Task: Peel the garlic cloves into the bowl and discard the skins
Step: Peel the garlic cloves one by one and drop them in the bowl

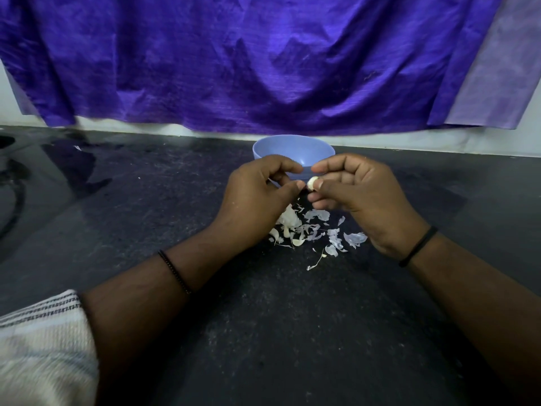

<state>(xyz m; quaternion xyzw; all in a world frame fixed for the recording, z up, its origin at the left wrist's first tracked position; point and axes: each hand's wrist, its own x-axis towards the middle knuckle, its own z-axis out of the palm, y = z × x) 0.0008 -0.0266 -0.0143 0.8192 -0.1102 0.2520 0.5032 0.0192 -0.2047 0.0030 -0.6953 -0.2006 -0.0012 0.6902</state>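
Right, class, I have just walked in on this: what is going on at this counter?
A person is peeling garlic with bare hands over a dark speckled stone counter. The right hand pinches a small pale garlic clove, while the left hand has its thumb tip right beside it, apparently picking at the skin. A heap of thin papery white skins and garlic pieces lies on the counter beneath the hands. The round light-blue plastic bowl stands just beyond; its contents cannot be seen.

Head view, forward-down, near counter (175, 200)
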